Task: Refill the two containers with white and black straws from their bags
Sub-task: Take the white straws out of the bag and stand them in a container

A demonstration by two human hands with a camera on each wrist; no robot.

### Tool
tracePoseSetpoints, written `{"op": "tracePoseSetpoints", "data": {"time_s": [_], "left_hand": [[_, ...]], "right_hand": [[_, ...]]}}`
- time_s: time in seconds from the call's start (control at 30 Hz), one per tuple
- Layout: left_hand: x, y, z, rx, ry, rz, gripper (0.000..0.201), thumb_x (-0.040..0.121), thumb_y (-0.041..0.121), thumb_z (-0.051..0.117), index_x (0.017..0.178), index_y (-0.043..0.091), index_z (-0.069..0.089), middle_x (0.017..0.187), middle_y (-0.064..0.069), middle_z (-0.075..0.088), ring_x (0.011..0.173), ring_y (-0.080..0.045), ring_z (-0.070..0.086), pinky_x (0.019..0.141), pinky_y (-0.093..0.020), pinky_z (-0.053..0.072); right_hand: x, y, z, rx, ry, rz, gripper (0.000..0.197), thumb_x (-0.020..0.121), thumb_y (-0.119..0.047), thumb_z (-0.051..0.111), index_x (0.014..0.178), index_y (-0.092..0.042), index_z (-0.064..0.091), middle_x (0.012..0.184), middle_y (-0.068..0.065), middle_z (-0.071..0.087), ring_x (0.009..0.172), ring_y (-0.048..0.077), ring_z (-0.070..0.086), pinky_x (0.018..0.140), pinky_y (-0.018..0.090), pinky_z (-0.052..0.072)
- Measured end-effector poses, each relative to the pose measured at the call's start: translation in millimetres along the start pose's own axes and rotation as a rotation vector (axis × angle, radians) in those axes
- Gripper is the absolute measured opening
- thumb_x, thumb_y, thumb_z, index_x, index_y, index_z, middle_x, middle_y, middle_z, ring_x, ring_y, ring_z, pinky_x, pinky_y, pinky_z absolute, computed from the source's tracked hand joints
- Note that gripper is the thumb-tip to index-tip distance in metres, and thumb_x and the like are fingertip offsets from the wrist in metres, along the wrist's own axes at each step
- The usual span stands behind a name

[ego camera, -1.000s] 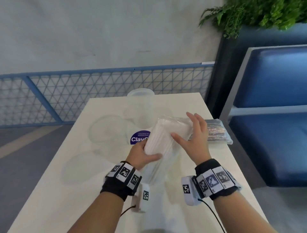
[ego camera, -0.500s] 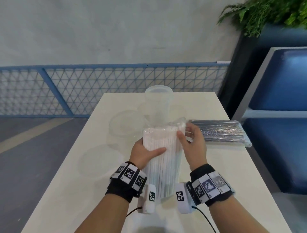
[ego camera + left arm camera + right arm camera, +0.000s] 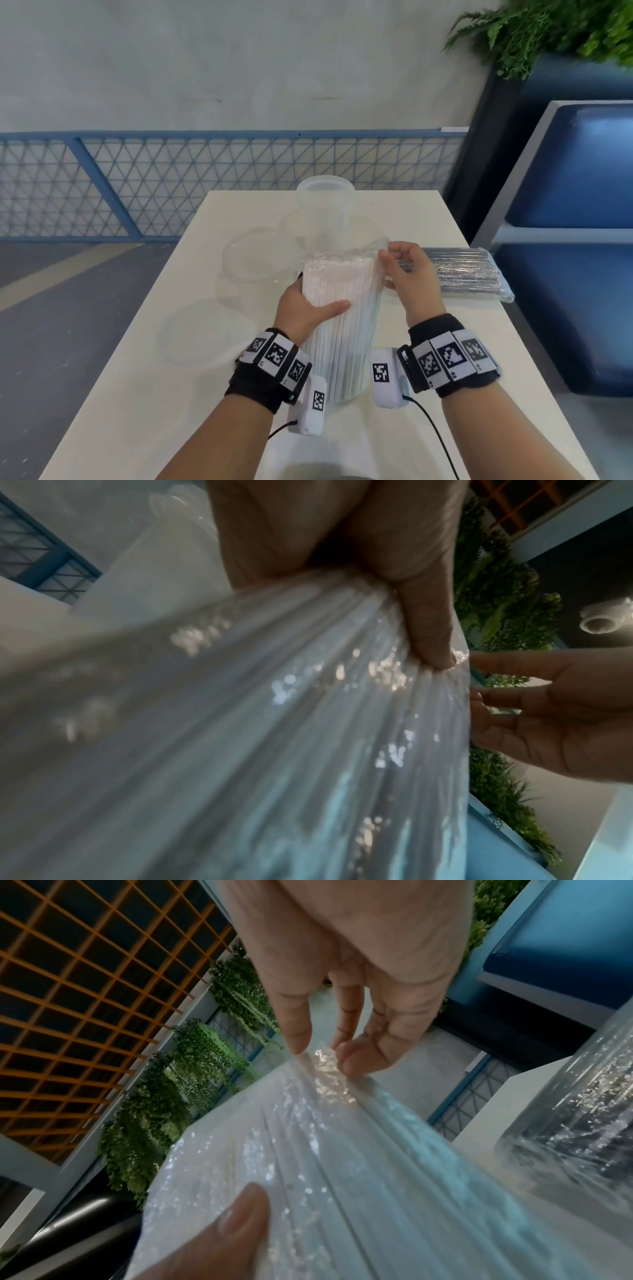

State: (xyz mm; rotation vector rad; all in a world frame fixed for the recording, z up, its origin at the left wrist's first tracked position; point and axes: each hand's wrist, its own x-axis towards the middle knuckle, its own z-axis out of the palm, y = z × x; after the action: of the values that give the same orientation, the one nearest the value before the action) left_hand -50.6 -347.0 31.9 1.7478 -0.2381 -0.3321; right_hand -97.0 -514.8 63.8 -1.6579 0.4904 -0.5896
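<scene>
A clear bag of white straws (image 3: 346,329) stands upright on the table (image 3: 428,219), close in front of me. My left hand (image 3: 310,301) grips its upper left side, thumb across the front (image 3: 428,631). At the top right corner, my right hand (image 3: 385,269) pinches the loose plastic edge between thumb and curled fingers (image 3: 363,1053). The bag of black straws (image 3: 466,274) lies flat to the right, also seen in the right wrist view (image 3: 582,1110). A tall clear container (image 3: 325,209) stands behind the white bag, and a second clear container (image 3: 257,257) sits to its left.
A clear round lid (image 3: 202,329) lies on the table at the left. A blue mesh railing (image 3: 137,185) runs behind the table. A blue bench (image 3: 575,192) and a dark planter with green plants (image 3: 534,31) stand at the right.
The white straw bag has gone from tilted to upright. My right hand has shifted from lying flat on its top to pinching the plastic at the top right corner. The left hand keeps its grip.
</scene>
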Motion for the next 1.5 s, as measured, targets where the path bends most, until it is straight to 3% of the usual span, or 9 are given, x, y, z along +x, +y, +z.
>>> {"op": "tracePoseSetpoints", "data": {"time_s": [0.27,0.4,0.6,0.73,0.8,1.03,1.27,1.43,1.5], "left_hand": [[4,1,6,0.020,0.047,0.022,0.058,0.059,0.025,0.088,0.109,0.018,0.060,0.106,0.000,0.069,0.101,-0.016,0.064,0.092,-0.039,0.052],[3,2,7,0.008,0.054,0.015,0.056,0.059,0.025,0.088,0.108,0.019,0.061,0.103,0.003,0.069,0.099,-0.014,0.065,0.091,-0.037,0.053],[2,3,7,0.023,0.035,0.018,0.050,0.059,0.025,0.087,0.101,0.026,0.059,0.099,0.008,0.068,0.097,-0.012,0.064,0.090,-0.034,0.053],[3,4,11,0.022,0.053,0.028,0.050,0.059,0.027,0.088,0.101,0.025,0.060,0.101,0.005,0.069,0.098,-0.013,0.065,0.090,-0.035,0.053],[5,4,12,0.023,0.060,0.027,0.053,0.059,0.028,0.088,0.104,0.021,0.061,0.102,0.004,0.069,0.098,-0.014,0.065,0.090,-0.036,0.053],[8,3,11,0.022,0.088,0.018,0.054,0.059,0.027,0.087,0.106,0.019,0.061,0.104,0.001,0.069,0.100,-0.017,0.064,0.089,-0.035,0.053],[13,4,13,0.068,0.060,0.019,0.054,0.060,0.029,0.087,0.106,0.017,0.060,0.104,0.000,0.069,0.098,-0.017,0.064,0.084,-0.028,0.051],[14,7,13,0.062,0.041,0.012,0.051,0.061,0.026,0.086,0.104,0.018,0.060,0.102,0.001,0.068,0.096,-0.016,0.063,0.080,-0.025,0.049],[15,6,11,0.058,0.036,0.001,0.050,0.061,0.026,0.086,0.103,0.020,0.060,0.102,0.001,0.068,0.097,-0.017,0.064,0.082,-0.027,0.050]], "right_hand": [[10,-5,-5,-0.024,0.012,-0.037,0.006,0.088,-0.007,0.057,0.092,-0.009,0.061,0.085,0.006,0.064,0.073,0.019,0.062,0.066,0.023,0.057],[13,-4,-4,-0.015,0.009,-0.011,0.017,0.087,-0.016,0.061,0.103,-0.010,0.059,0.085,0.003,0.064,0.070,0.012,0.060,0.054,0.011,0.051],[22,-15,-13,-0.117,-0.104,0.028,0.012,0.089,-0.018,0.060,0.083,-0.008,0.063,0.063,0.000,0.058,0.060,0.012,0.055,0.056,0.017,0.053],[26,-16,-12,-0.204,-0.100,0.015,0.015,0.090,-0.020,0.057,0.084,-0.008,0.062,0.066,0.002,0.060,0.065,0.019,0.058,0.074,0.039,0.057],[25,-16,-10,-0.189,-0.072,0.018,0.014,0.089,-0.020,0.058,0.089,-0.006,0.062,0.069,0.003,0.062,0.067,0.020,0.060,0.078,0.042,0.057],[20,-21,-13,-0.051,-0.069,0.052,0.037,0.080,-0.003,0.066,0.114,-0.008,0.053,0.083,0.004,0.064,0.079,0.020,0.062,0.080,0.030,0.054],[18,-22,-10,0.441,-0.032,0.234,0.041,0.084,0.009,0.056,0.120,-0.008,0.046,0.083,0.006,0.044,0.075,0.018,0.056,0.072,0.022,0.056],[15,-25,-8,0.433,0.010,0.188,0.031,0.085,0.007,0.055,0.112,-0.008,0.053,0.093,0.005,0.045,0.072,0.015,0.055,0.064,0.016,0.055],[13,-24,-9,0.219,0.045,0.027,0.027,0.083,0.004,0.059,0.106,-0.010,0.056,0.100,0.004,0.048,0.079,0.019,0.057,0.069,0.016,0.056]]}}
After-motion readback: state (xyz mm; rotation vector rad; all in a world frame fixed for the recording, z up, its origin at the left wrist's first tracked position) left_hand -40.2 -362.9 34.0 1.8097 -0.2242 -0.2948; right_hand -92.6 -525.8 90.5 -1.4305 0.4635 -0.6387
